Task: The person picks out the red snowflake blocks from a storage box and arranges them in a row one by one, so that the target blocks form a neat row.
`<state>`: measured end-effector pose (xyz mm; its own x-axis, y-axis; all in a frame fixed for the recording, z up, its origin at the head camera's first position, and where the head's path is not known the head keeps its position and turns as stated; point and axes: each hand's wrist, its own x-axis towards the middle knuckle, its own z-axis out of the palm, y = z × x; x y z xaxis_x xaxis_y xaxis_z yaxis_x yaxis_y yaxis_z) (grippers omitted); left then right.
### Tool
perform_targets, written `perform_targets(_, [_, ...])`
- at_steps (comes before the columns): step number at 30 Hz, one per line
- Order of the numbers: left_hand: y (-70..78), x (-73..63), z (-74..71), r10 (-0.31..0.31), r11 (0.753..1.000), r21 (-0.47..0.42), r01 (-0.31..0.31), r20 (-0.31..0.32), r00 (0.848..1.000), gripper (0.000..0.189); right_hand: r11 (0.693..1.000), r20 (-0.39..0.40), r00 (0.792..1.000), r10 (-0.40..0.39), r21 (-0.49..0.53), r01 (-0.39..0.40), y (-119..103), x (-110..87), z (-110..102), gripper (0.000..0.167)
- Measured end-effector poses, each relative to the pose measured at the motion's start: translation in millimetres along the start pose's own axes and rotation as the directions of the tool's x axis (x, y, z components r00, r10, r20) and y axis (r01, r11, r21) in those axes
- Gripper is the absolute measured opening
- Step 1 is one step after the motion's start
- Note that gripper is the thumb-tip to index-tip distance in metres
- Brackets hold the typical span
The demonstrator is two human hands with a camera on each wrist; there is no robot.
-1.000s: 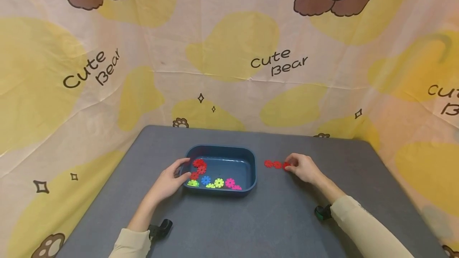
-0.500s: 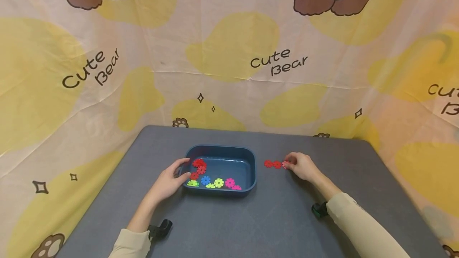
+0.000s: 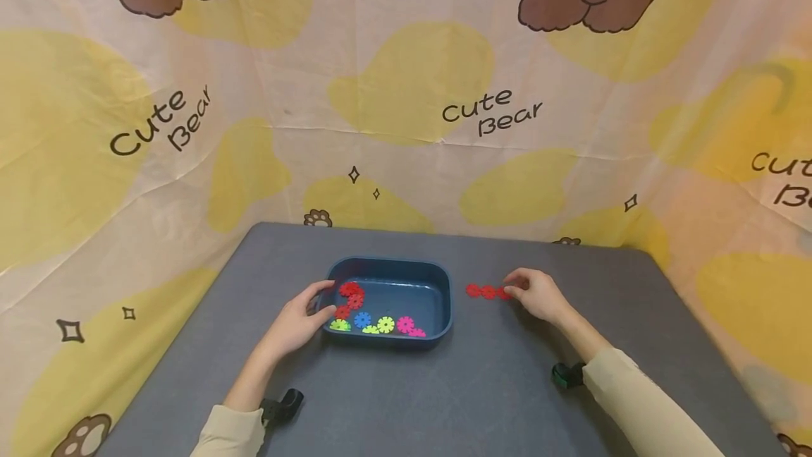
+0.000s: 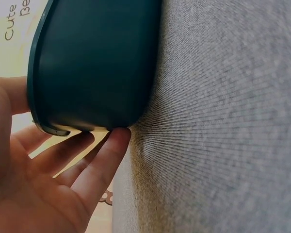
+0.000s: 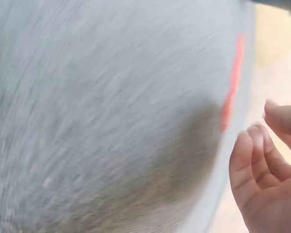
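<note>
My left hand (image 3: 300,319) grips the left end of a dark blue plastic bin (image 3: 444,305). In the left wrist view, the thumb is at the rim and the fingertips (image 4: 120,136) press against the outer wall. Right of the bin, several red notched plastic discs (image 3: 488,292) lie in a short row. My right hand (image 3: 538,295) is at the row's right end, partly covering the last disc in the head view. The right wrist view shows a gap between thumb and bent fingers, with nothing held; the red row (image 5: 234,82) lies beyond the fingertips.
Inside the bin are more notched discs: red ones (image 3: 352,293) at the left, a blue one (image 3: 363,319), yellow-green ones (image 3: 385,324) and pink ones (image 3: 405,324) along the near side. A printed cloth (image 3: 393,90) hangs behind the grey table (image 3: 406,400).
The right hand's fingers have come off the right-end red disc, which has settled in line with the others. My left hand and the bin have stayed in place.
</note>
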<state>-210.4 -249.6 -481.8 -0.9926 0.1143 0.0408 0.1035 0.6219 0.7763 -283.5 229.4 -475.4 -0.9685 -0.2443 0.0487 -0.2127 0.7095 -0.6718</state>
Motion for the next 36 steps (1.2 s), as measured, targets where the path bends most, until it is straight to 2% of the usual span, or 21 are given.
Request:
perform_targets(4, [-1.1, 0.1, 0.4, -0.003, 1.000, 0.003, 0.003, 0.003, 1.000, 0.056, 0.997, 0.010, 1.000, -0.013, 0.080, 0.013, -13.3, -9.0, -3.6, 0.024])
perform_targets(12, [0.1, -0.7, 0.1, 0.002, 1.000, 0.014, -0.002, 0.001, 1.000, 0.056, 0.987, -0.019, 0.996, -0.090, 0.135, 0.091, -44.2, -20.7, -0.1, 0.021])
perform_targets(21, [4.2, -2.5, -0.8, -0.008, 1.000, 0.011, 0.008, 0.000, 1.000, 0.055, 0.976, -0.032, 0.983, -0.179, 0.123, 0.182, -79.8, -22.1, 21.1, 0.013])
perform_targets(29, [3.1, -2.6, -0.3, -0.008, 1.000, 0.010, 0.008, -0.003, 1.000, 0.055, 0.968, -0.038, 0.976, -0.214, 0.127, 0.217, -104.1, -23.8, 42.0, 0.014])
perform_targets(36, [-0.5, 0.9, 1.7, 0.003, 1.000, 0.010, -0.002, -0.007, 1.000, 0.055, 0.942, -0.032, 0.955, -0.295, 0.160, 0.296, -123.6, -22.4, 55.6, 0.011])
